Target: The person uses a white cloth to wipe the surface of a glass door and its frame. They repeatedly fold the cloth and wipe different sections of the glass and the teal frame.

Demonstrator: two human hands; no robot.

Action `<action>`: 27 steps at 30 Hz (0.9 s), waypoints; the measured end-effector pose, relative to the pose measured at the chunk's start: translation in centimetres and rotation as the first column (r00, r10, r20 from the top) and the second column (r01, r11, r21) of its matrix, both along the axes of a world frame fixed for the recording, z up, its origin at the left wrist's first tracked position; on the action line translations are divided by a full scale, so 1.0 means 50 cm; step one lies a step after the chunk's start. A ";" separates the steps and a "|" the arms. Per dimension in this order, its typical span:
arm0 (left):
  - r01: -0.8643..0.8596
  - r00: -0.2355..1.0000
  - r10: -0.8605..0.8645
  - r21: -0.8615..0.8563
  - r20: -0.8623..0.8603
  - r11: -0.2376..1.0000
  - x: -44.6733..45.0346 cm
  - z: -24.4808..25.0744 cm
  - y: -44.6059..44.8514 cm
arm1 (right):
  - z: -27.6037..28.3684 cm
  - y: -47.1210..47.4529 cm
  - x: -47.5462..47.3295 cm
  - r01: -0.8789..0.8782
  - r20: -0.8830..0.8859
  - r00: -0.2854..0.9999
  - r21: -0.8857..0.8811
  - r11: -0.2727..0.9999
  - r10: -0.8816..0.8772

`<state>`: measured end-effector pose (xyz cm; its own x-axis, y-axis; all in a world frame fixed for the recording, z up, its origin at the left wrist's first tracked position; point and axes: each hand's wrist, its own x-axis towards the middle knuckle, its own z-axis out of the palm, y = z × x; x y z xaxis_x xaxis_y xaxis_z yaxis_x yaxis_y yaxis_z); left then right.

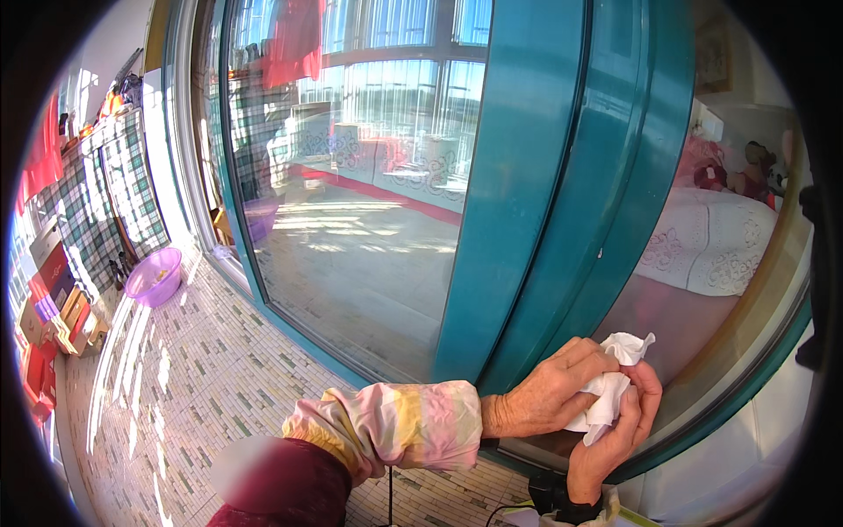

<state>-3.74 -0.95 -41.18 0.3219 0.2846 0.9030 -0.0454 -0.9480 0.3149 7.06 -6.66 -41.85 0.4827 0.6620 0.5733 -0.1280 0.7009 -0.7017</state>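
A crumpled white tissue [607, 398] is bunched between my two hands at the lower right. My left hand [550, 388] grips it from the left, fingers curled over its upper part. From below and the right, my right hand [616, 431] holds the same tissue with thumb and fingers around it. One end sticks up above the fingertips. Just beyond the hands are the teal frame [527, 197] of a sliding glass door and its glass pane [369, 263], which carries reflections of a sunlit window.
A purple plastic basin [155, 277] stands on the tiled floor [217, 375] at the left. Near it are cardboard boxes [82, 323] and a checked cloth cover [132, 178]. Behind the right-hand glass lies a white embroidered cover [705, 244] with dolls. A dark cable [390, 494] hangs below my left sleeve.
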 end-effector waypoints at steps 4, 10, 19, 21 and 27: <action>-0.306 0.930 0.266 0.135 0.254 0.942 -0.128 0.047 0.004 | -0.001 0.010 -0.051 -0.035 -0.016 0.999 -0.016 0.999 0.034; -0.294 0.515 0.391 -0.271 0.763 0.917 -0.371 0.059 0.147 | -0.039 0.022 -0.120 -0.230 0.229 0.926 -0.285 0.930 0.299; -0.748 0.592 0.646 0.029 0.481 0.664 -0.246 0.020 0.146 | -0.068 0.058 -0.193 -0.143 0.231 0.945 -0.341 0.929 0.231; -0.675 0.607 0.601 -0.061 0.519 0.735 -0.248 0.024 0.153 | -0.067 0.057 -0.193 -0.171 0.217 0.941 -0.352 0.920 0.258; -0.877 0.212 0.777 -0.234 0.592 0.418 -0.422 0.017 0.207 | -0.071 0.073 -0.175 -0.184 0.277 0.920 -0.317 0.930 0.276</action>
